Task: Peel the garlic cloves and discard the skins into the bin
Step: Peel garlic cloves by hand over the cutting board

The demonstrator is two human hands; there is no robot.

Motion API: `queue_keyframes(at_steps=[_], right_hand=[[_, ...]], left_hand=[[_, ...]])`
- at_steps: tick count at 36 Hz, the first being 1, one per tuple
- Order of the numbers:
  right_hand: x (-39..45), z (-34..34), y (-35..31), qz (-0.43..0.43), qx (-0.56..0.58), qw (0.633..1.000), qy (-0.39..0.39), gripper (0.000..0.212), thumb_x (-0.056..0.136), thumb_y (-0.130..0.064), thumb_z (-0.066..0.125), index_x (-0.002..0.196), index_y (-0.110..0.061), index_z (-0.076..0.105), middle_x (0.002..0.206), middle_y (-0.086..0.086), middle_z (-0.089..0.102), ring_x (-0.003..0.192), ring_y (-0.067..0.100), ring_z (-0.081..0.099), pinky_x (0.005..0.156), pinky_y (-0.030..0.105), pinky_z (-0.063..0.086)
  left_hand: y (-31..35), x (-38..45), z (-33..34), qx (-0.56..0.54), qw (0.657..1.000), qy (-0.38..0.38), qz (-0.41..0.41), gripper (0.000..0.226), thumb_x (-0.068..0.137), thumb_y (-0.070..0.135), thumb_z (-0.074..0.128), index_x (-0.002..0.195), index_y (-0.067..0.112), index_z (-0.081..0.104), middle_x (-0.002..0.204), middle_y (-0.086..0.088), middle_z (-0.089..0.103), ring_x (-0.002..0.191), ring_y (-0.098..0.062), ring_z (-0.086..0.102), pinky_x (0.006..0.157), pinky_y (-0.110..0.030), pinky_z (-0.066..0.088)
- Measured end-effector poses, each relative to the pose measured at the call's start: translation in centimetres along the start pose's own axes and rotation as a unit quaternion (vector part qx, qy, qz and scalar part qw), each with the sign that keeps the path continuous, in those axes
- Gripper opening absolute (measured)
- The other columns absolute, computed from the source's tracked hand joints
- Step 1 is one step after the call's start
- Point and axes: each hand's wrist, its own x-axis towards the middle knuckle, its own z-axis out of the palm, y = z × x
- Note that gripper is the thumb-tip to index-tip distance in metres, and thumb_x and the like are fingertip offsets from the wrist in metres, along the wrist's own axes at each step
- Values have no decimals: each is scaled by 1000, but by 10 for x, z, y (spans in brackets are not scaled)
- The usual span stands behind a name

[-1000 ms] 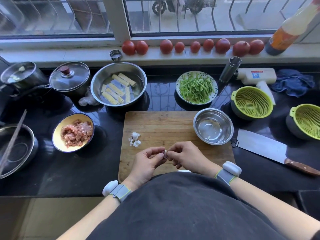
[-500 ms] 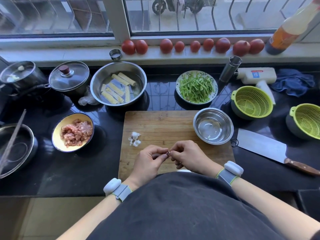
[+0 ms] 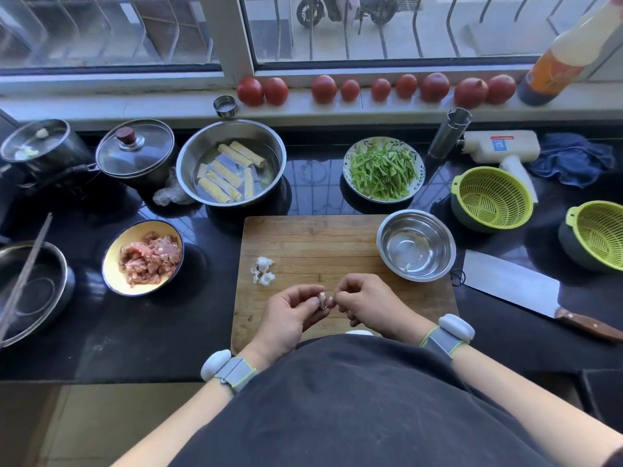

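Nearest the body, a garlic clove (image 3: pixel 323 301) is held over the near edge of the wooden cutting board (image 3: pixel 303 241), pinched between both hands. The left hand (image 3: pixel 290 315) grips it from the left with thumb and curled fingers; the right hand (image 3: pixel 365 303) pinches its right end with its fingertips (image 3: pixel 333 301). The clove thus lies directly between the two hands, equally near to each. Its long axis cannot be told with certainty; it appears to run roughly upright, tilted slightly. It is judged that the coming pull turns on the right fingertips drawing skin off rightward while the left grip is kept firm.

Farther off, to the left on the board, a small pile of garlic skins (image 3: pixel 263 269) lies well apart from the hands. To the right, a steel bowl (image 3: pixel 416 246) rests on the board's far right corner; a pale piece is seen inside. A cleaver (image 3: pixel 512 284) lies right of the board. No bin is in view.
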Motion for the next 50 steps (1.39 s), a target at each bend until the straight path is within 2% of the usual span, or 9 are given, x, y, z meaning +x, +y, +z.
queue_keyframes(at_steps=[7,11,15,21,23,30,36,44,50], right_hand=[[6,-2,12,21,-62,997,42,16,88,-15,60,73,-13,67,64,1,64,54,15,52,52,30,50],[13,-5,22,27,-211,974,73,27,91,-26,54,66,-19,56,68,-6,61,76,22,56,70,36,44],[18,-7,32,22,-272,958,86,36,94,-34,59,62,-20,48,68,-4,58,79,26,54,69,34,39],[24,-8,39,-14,-301,950,77,9,84,-25,70,85,-33,67,91,-7,60,93,19,61,85,31,50],[25,-8,38,-25,-303,949,81,17,82,-29,75,99,-32,74,99,-4,56,95,15,59,89,30,48],[6,1,12,-132,-203,968,59,10,87,-34,74,89,-24,77,77,-10,66,70,4,60,69,20,48],[7,5,12,-182,-250,949,64,7,88,-30,74,86,-25,78,74,-14,68,73,3,61,74,24,51],[6,3,10,-191,-282,939,39,13,89,-23,66,93,-24,79,82,-12,71,76,3,60,76,25,52],[7,2,13,-153,-261,952,46,10,92,-24,68,89,-21,77,76,-14,67,62,-2,57,70,28,56]], left_hand=[[2,2,-6,-99,995,21,-23,19,96,-11,50,104,-2,64,84,-15,70,86,-28,75,75,-30,62],[3,0,-6,-96,994,3,-55,21,96,-7,53,109,2,66,88,-13,70,77,-25,73,66,-29,61],[4,0,-5,-97,993,1,-63,20,95,-7,53,108,1,66,87,-13,70,73,-23,72,64,-26,60],[1,0,-7,-82,996,-6,-36,19,93,-13,54,105,-2,64,86,-16,71,83,-29,74,74,-29,62],[0,0,-7,-69,997,-7,-23,19,91,-15,55,103,-2,64,86,-16,72,87,-30,74,79,-32,62],[-2,1,-5,-3,1000,8,9,18,89,-13,61,98,2,65,87,-10,74,86,-25,74,81,-32,61],[-2,1,-6,64,997,7,31,19,85,-12,67,92,5,68,85,-9,74,80,-22,71,72,-27,60],[-2,1,-5,92,994,1,56,16,84,-13,69,90,2,67,83,-9,75,82,-24,71,73,-28,59],[-2,0,-4,85,995,1,54,15,86,-12,68,94,0,67,86,-12,74,83,-24,73,73,-28,59]])
